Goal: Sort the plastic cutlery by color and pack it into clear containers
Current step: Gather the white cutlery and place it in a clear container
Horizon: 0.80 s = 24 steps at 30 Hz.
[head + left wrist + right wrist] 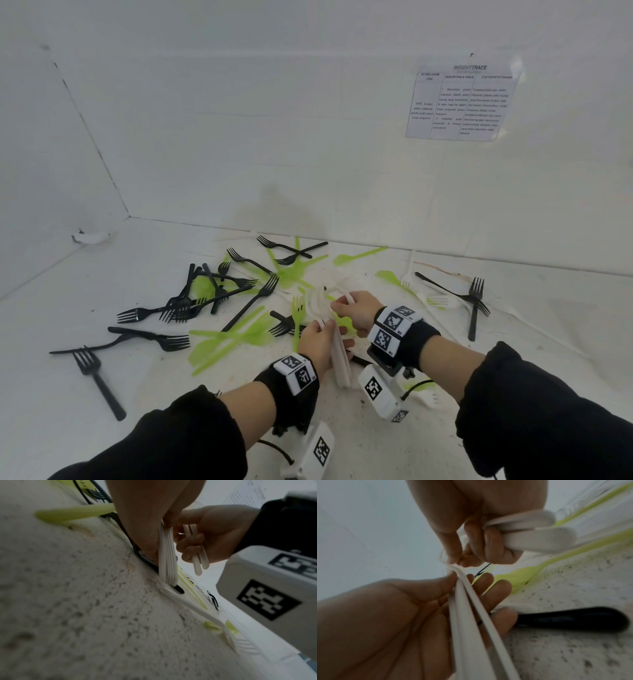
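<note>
left hand: the left hand [317, 342] grasps a bundle of white cutlery [339, 359] by its handles, thumb on one side and fingers on the other, the handle ends touching the worktop [154, 411]
right hand: the right hand [356, 308] is clenched round two white pieces [197, 555], handles sticking out below the fist, just beside the left hand's bundle
black forks: black forks [181, 301] lie scattered to the left of the hands, a few more [474, 298] to the right
green cutlery: green pieces [236, 337] lie mixed among the black ones, around and behind the hands
white cutlery on worktop: one white fork [197, 603] lies flat beside the bundle
wall: a printed sheet [462, 102] is stuck up to the right
</note>
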{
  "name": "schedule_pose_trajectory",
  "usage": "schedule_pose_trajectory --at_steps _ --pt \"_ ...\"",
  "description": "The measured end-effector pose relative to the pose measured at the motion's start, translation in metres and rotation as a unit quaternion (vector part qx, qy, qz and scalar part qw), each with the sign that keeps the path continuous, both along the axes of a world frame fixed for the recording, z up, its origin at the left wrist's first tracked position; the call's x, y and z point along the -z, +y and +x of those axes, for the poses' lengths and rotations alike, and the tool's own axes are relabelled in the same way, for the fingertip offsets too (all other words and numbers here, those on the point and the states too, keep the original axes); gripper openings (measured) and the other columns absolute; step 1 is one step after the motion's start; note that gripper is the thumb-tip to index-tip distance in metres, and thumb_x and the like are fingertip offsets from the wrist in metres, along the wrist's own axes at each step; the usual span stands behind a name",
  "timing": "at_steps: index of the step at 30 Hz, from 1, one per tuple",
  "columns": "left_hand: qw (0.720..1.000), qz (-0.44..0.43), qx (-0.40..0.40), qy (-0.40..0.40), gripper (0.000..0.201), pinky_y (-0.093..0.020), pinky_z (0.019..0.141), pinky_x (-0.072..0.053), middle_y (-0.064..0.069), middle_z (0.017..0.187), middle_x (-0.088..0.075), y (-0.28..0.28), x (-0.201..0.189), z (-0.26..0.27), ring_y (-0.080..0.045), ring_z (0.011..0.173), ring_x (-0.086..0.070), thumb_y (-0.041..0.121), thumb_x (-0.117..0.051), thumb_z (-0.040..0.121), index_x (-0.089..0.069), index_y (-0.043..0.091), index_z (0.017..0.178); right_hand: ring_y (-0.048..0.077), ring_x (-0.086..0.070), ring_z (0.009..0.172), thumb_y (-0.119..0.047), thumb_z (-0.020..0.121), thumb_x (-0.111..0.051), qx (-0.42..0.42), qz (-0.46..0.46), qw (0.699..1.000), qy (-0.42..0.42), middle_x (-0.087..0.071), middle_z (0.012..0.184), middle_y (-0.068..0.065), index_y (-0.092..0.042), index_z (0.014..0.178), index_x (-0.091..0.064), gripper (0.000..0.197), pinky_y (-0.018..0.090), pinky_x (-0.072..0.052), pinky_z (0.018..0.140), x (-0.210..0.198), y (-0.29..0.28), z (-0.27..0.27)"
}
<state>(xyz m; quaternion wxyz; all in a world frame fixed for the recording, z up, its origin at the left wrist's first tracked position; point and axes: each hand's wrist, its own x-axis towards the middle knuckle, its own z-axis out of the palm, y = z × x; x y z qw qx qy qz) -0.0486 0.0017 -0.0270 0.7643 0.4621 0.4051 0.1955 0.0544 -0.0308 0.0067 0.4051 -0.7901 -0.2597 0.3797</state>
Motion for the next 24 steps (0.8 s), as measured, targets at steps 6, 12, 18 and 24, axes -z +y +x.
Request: schedule_pose_trajectory --at_steps 6,12,18,24 --pt "0.999 0.032 -0.022 0.022 0.014 -0.039 0.059 -0.054 -0.012 0.084 -0.054 0.001 -0.002 0.001 -0.025 0.067 -0.058 0.017 -0.044 0.098 -0.047 0.006 0.090 0.019 -0.041 0.058 -0.027 0.091 -0.044 0.114 -0.045 0.992 0.013 -0.040 0.073 0.004 -0.009 0.122 -0.039 0.036 0.028 -0.034 0.053 -0.002 0.001 -0.001" --pt "0.999 0.026 -0.031 0.022 0.016 -0.033 0.054 -0.047 -0.010 0.078 -0.051 0.000 -0.003 -0.001 -0.022 0.056 -0.049 0.016 -0.040 0.100 -0.044 0.006 0.088 0.014 -0.025 0.045 -0.026 0.097 -0.036 0.108 -0.042 0.986 0.116 -0.032 0.062 0.004 -0.010 0.087 -0.045 0.021 0.020 -0.022 0.045 -0.012 -0.010 0.007" --pt "1.000 0.010 0.010 0.000 0.016 -0.035 0.054 -0.049 -0.011 0.077 -0.053 -0.005 -0.006 0.000 -0.024 0.056 -0.054 0.016 -0.040 0.100 -0.046 0.005 0.091 0.011 -0.028 0.040 -0.021 0.091 -0.057 0.030 0.051 0.995 0.084 -0.045 0.072 0.004 -0.011 0.079 -0.051 0.018 0.017 -0.023 0.040 -0.005 -0.016 -0.003" --pt "0.999 0.027 0.014 0.012 0.014 -0.042 0.065 -0.052 -0.012 0.085 -0.059 -0.008 -0.006 -0.003 -0.028 0.063 -0.060 0.018 -0.041 0.100 -0.049 0.009 0.093 0.002 -0.035 0.027 -0.019 0.092 -0.055 0.018 0.074 0.994 0.082 -0.051 0.069 0.001 -0.017 0.071 -0.054 0.022 0.014 -0.027 0.035 -0.003 -0.017 -0.011"
